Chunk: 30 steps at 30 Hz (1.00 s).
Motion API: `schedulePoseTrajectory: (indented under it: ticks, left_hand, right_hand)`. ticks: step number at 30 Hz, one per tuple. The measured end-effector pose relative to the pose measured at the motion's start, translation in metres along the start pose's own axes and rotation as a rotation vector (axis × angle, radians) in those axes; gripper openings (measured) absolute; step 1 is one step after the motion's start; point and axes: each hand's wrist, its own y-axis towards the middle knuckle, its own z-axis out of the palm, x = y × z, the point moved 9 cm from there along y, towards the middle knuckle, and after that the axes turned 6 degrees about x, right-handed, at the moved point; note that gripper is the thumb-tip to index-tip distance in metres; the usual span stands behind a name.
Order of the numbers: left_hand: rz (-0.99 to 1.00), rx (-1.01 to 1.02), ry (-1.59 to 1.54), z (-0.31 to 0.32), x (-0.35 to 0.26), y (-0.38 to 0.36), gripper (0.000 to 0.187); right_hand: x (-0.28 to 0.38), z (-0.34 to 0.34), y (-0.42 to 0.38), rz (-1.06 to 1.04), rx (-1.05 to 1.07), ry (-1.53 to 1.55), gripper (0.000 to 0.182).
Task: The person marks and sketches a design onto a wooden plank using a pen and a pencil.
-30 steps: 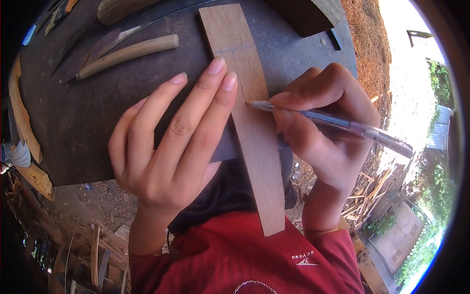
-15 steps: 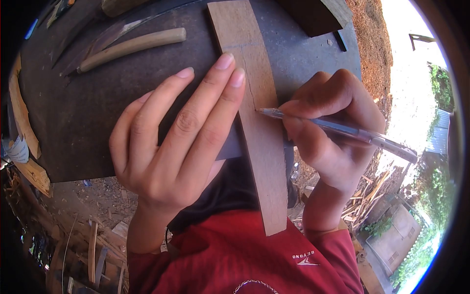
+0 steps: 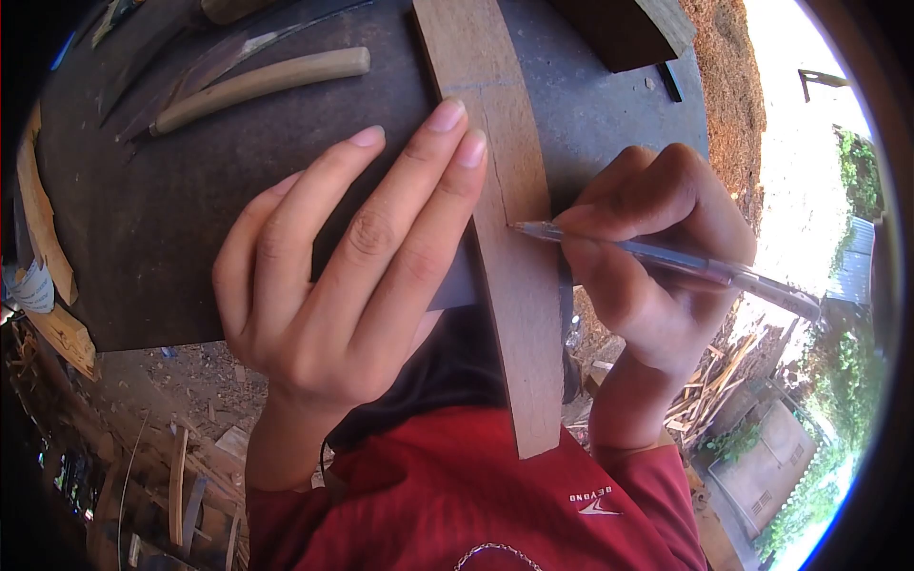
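And there was the strip of wood (image 3: 528,305), running from top centre of the frame down over the red shirt (image 3: 419,476)! Right of centre, the right hand (image 3: 666,319) pinched the pen (image 3: 671,259) in a narrow grip, its tip at the lower end of a thin line (image 3: 501,186). Left of centre, the left hand (image 3: 333,295) had its fingers loosely spread, two fingertips on the strip; the thumb was mostly hidden. A light, even stroke and steady fingertips looked vital, with the lower end jutting past the table (image 3: 190,228).
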Motion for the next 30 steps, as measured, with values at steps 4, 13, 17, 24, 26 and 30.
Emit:
schedulePoseTrajectory:
  ticks: [4,13,17,24,26,30]
  left_hand:
    - [0.004,0.004,0.004,-0.0009,-0.0002,0.0005,0.051]
    - [0.012,-0.012,0.002,-0.0006,-0.0012,0.0013,0.051]
    - [0.015,-0.001,-0.003,-0.0002,-0.0018,0.0021,0.052]
    - [0.013,-0.003,-0.006,-0.0022,0.0001,0.0015,0.052]
    - [0.016,-0.008,-0.004,-0.0024,0.0001,0.0010,0.052]
    - [0.012,-0.005,0.000,-0.0014,-0.0003,0.0013,0.052]
  right_hand:
    - [0.0018,-0.0004,-0.0005,-0.052,0.001,-0.007,0.014]
    - [0.0022,-0.0016,-0.0012,-0.068,-0.043,-0.008,0.013]
    - [0.0008,-0.0032,-0.0026,-0.050,-0.047,0.004,0.012]
    - [0.0037,-0.0010,-0.0018,-0.092,-0.017,-0.013,0.011]
    - [0.0041,0.0000,-0.0019,-0.088,-0.034,-0.019,0.011]
    - [0.0037,-0.0006,-0.0026,-0.088,-0.031,-0.009,0.012]
